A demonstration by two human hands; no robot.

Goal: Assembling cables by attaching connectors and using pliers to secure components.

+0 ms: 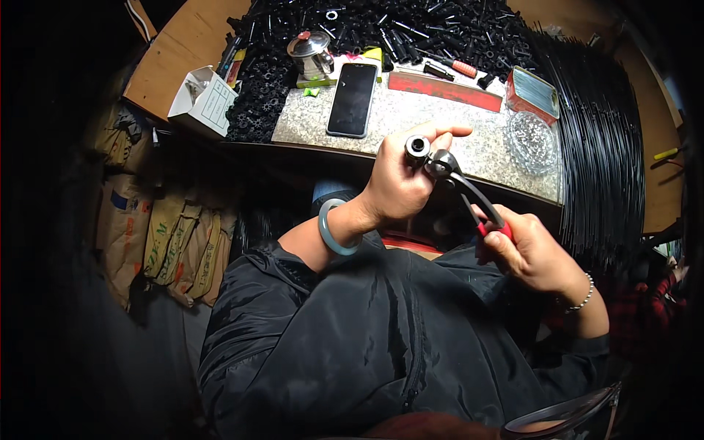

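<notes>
Evidently the two hands shared the load, held over the lap just off the near edge of the bench (302, 126), with its pale speckled top. The left hand (400, 178) had its fingers closed around a short, round metal-and-black cylinder with a dark hole in its end (417, 147) – the hole turned upward, probably so that it could be watched – while the index finger pointed out to the side, clear of the tool. The right hand (524, 249) gripped long-armed pliers with red handles (477, 193), fingers wrapped low on the grips, presumably for leverage. The rounded steel head of the pliers lay right beside the cylinder; whether its jaws bit on anything I could not tell.

Along the bench's far edge spread a heap of small black parts (260, 99), likely pushed back to free the near strip. A black smartphone (353, 103) lay face up by the near edge, left of the hands, where a glance would have reached it. Near the right edge stood an open red rectangular tin (541, 110) and, just nearer, a round clear glass dish (531, 141) – both seemingly set within the right hand's reach. Past that edge ran a thick bundle of long black rods (601, 147), laid nearly parallel, perhaps to prevent tangling.
</notes>
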